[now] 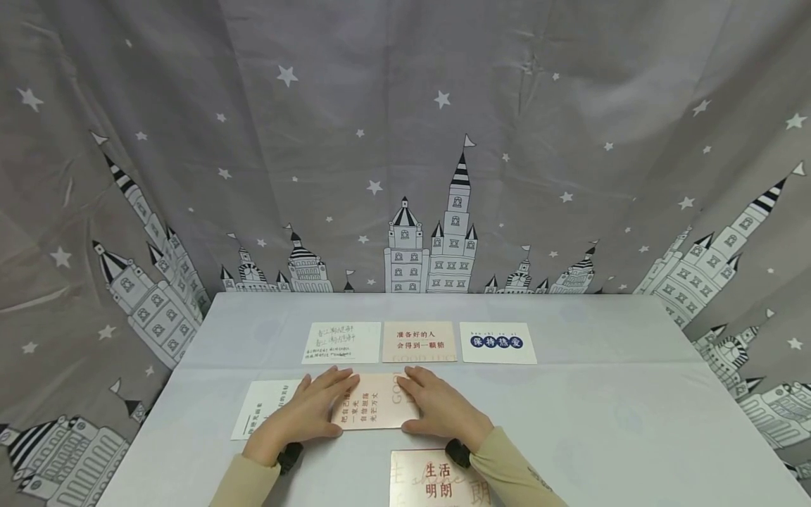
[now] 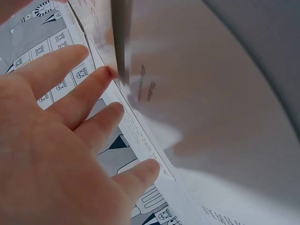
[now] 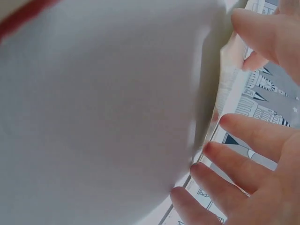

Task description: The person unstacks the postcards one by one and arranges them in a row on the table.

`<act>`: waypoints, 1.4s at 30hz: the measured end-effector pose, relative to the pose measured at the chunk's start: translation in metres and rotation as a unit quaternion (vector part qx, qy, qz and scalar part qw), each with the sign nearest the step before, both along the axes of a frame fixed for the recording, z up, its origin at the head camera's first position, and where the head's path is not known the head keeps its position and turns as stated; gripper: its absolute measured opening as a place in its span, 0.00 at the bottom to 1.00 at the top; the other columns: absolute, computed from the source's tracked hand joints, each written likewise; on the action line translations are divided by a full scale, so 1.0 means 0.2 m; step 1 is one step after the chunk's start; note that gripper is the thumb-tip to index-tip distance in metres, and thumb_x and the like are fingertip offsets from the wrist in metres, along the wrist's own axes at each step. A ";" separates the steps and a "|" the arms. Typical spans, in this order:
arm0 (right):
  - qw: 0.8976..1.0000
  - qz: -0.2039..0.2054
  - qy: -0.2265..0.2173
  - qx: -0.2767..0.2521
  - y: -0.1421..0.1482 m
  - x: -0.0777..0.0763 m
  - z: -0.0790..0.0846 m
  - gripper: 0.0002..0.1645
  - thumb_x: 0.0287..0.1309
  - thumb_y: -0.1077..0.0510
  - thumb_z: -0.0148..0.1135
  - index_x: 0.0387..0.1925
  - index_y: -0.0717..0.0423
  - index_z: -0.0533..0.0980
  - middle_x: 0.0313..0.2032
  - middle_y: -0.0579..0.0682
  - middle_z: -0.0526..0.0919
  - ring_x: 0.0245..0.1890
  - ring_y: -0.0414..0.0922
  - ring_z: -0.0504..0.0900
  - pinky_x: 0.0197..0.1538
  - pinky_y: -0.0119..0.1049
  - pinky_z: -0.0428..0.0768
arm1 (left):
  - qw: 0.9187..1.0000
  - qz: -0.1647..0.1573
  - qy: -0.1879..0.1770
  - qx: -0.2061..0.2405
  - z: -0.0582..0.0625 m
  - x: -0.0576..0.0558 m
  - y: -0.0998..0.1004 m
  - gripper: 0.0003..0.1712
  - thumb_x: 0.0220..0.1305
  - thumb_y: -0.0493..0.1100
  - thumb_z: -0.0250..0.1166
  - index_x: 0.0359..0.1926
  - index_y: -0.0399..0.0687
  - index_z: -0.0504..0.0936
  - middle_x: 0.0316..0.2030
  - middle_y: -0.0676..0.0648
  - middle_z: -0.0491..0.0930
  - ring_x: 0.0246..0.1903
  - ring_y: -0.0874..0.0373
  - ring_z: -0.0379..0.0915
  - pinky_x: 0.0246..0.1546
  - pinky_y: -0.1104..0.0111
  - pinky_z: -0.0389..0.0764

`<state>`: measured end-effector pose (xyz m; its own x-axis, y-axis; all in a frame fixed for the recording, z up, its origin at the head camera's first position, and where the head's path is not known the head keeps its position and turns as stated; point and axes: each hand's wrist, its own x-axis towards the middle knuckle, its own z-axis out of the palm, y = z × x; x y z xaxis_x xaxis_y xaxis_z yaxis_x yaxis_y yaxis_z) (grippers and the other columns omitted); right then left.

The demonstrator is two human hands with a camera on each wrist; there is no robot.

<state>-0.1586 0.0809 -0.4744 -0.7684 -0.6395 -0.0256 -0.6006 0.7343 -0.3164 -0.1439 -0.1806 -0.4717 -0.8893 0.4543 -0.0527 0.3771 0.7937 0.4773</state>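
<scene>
A pale pink card (image 1: 372,400) with dark red vertical lettering lies on the white table between my two hands. My left hand (image 1: 315,408) touches its left side, with the thumb at the near corner and the fingers spread at the far corner. On the opposite side, my right hand (image 1: 443,407) touches the right end in the same way. Both wrist views show the left hand (image 2: 70,126) and right hand (image 3: 253,164) with extended, spread fingers. Just left of my left hand, a white card (image 1: 255,410) with black lettering is partly covered by it.
Behind the hands a row holds a white card with handwriting (image 1: 342,343), a beige card with red lettering (image 1: 418,336) and a white card with blue circles (image 1: 498,352). A cream card (image 1: 412,486) lies in front, partly under the right forearm. A grey castle-print curtain (image 1: 355,169) hangs behind.
</scene>
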 end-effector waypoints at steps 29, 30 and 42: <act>1.000 0.007 0.007 -0.004 0.01 0.00 0.00 0.47 0.49 0.44 0.70 0.67 0.59 0.65 0.67 0.59 0.63 0.67 0.55 0.62 0.67 0.45 0.61 | 1.000 -0.002 -0.004 0.023 0.01 0.04 -0.01 0.49 0.42 0.46 0.76 0.67 0.42 0.67 0.69 0.41 0.60 0.69 0.38 0.46 0.63 0.35 0.39; 1.000 0.007 0.010 -0.006 0.01 0.00 0.00 0.47 0.49 0.44 0.70 0.67 0.59 0.65 0.67 0.59 0.63 0.67 0.55 0.61 0.67 0.45 0.60 | 1.000 -0.005 -0.002 0.025 0.02 0.04 0.00 0.50 0.42 0.47 0.76 0.68 0.42 0.67 0.69 0.40 0.59 0.69 0.37 0.46 0.63 0.35 0.39; 0.998 0.007 0.028 -0.056 0.11 0.06 0.10 0.46 0.54 0.44 0.67 0.69 0.58 0.62 0.70 0.57 0.58 0.69 0.57 0.55 0.68 0.50 0.59 | 0.998 -0.021 0.036 0.038 0.08 0.10 0.07 0.50 0.45 0.50 0.75 0.69 0.44 0.64 0.71 0.42 0.56 0.70 0.39 0.44 0.64 0.36 0.38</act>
<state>-0.1464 0.1039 -0.4547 -0.7579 -0.6463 0.0885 -0.6289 0.6880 -0.3622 -0.1231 -0.1671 -0.4554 -0.8698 0.4913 0.0456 0.4443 0.7396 0.5057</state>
